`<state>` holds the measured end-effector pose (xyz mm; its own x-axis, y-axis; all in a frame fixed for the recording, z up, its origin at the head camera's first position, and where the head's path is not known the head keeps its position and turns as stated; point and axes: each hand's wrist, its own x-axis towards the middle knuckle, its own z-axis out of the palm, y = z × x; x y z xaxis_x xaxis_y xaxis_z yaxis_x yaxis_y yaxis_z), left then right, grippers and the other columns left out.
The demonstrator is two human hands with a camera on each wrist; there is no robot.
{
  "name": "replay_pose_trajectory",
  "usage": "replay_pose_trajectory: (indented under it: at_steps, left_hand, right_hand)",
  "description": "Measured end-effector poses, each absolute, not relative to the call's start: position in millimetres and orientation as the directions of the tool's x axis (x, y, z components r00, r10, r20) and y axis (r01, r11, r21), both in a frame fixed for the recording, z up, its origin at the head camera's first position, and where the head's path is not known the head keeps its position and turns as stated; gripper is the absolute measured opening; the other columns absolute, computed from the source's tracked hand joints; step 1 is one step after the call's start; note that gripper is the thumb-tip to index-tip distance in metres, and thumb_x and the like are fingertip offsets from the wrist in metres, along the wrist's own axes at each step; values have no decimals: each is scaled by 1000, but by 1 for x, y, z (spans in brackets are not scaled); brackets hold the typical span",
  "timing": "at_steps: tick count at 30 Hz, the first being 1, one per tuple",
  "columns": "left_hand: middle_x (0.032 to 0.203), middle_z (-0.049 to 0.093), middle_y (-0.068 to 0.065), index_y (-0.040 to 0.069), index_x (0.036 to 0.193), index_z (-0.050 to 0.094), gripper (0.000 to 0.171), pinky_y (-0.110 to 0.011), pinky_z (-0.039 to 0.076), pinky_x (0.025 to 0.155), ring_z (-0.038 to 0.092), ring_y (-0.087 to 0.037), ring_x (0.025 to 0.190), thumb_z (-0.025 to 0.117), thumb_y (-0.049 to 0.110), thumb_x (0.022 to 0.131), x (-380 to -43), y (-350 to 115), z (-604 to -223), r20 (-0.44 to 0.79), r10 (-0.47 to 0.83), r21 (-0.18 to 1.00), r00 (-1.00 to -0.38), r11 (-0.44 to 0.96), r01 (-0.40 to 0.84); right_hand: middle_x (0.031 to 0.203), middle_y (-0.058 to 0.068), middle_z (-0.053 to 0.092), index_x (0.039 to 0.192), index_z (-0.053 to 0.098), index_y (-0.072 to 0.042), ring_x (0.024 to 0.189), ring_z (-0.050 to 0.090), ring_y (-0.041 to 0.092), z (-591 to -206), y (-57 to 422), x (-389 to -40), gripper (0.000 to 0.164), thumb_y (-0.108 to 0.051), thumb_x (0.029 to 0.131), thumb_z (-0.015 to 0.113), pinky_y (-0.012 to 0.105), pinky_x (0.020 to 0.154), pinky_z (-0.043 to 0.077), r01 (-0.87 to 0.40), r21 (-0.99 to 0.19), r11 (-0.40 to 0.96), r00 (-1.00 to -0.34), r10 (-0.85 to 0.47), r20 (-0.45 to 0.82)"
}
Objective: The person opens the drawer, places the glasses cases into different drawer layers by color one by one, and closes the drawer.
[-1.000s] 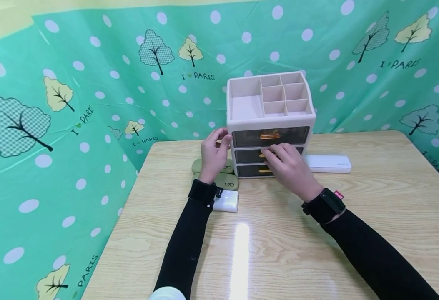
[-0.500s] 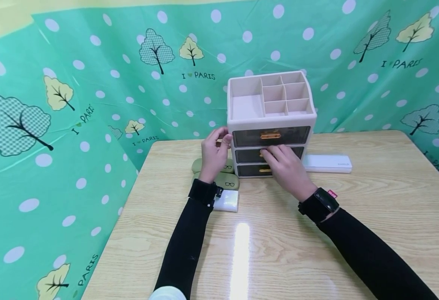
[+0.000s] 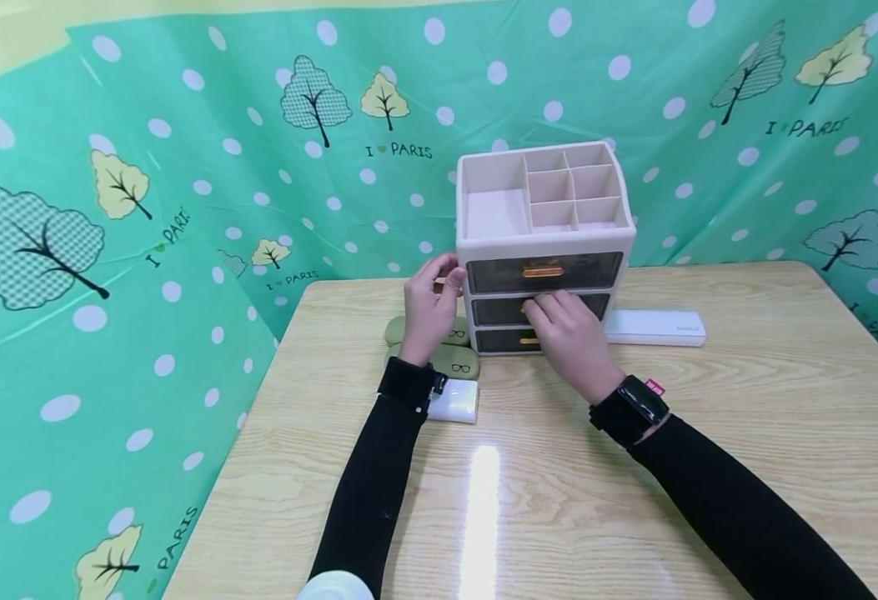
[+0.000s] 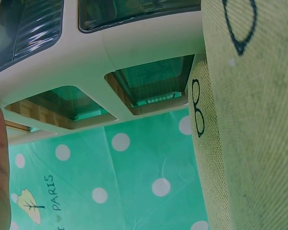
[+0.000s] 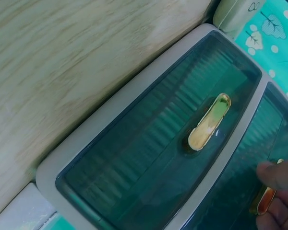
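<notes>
White plastic drawer unit (image 3: 546, 244) sits a bit right of centre in the head view, and the right hand (image 3: 575, 340) is pinching the orange-gold handle (image 5: 266, 199) on its middle drawer (image 3: 495, 312). Left hand (image 3: 429, 312) is apart from it, relaxed fingers against the unit's left edge, over two green cases (image 3: 455, 363) at mid-frame.
</notes>
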<state>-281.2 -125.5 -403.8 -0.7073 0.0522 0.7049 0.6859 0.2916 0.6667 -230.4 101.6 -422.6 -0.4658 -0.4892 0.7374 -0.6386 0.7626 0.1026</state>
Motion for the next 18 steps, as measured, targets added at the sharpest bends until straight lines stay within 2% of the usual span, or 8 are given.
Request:
replay_pose_trajectory:
  at_steps: [9,18]
  left_hand:
    - [100,69,-14,-3,115,69,27,-28,63,69,67,-22,84,61,20,102,-281,-125,-403,697,49,677,-715,284,679]
    - [101,68,-17,-4,115,69,24,-39,64,68,67,-26,83,63,14,100,-279,-123,-402,676,27,700,-737,289,653]
  right_hand:
    - [103,23,69,107,70,10,95,64,38,-425,97,-231,15,12,95,61,48,87,58,-604,119,788,-466,-471,749]
    - [100,26,68,105,67,11,89,65,40,-422,94,-232,12,12,94,63,50,81,59,-599,150,786,-457,-490,743]
